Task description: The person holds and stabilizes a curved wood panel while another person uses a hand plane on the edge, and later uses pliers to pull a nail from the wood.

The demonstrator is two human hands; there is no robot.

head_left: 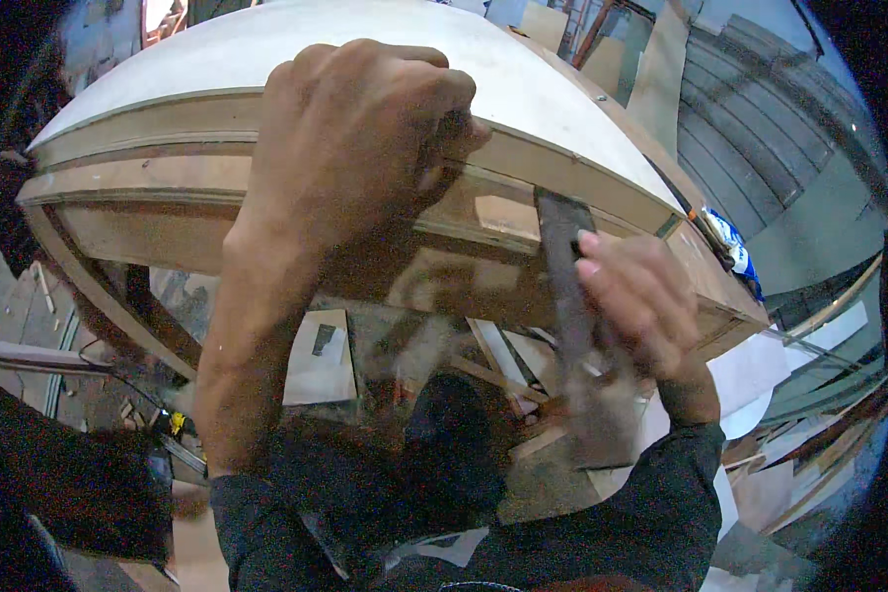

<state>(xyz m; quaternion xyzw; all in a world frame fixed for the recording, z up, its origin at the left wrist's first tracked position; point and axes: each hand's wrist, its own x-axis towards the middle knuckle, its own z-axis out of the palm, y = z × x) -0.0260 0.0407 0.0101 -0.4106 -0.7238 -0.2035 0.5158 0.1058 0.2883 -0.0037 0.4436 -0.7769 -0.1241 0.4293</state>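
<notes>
My left hand (365, 138) is closed in a fist at the edge of a wooden frame (158, 176) topped with a white panel (207, 59). Whatever its curled fingers grip, if anything, is hidden behind the knuckles. A long, dark, flat bar (567, 247) slants down from the frame's edge toward my body, its lower part smeared by motion. My right hand (641, 301) grips the bar from the right, fingertips against its face. Between the two hands, a gap with a pale wood piece (508, 214) shows in the frame's side.
A blue-and-white packet (730, 247) and a dark tool with an orange band (696, 212) lie on the frame's right side. Below are wood offcuts (508, 360) and a pale board (319, 365). Grey sheets (750, 128) stand at the right. A yellow-and-black object (176, 424) lies lower left.
</notes>
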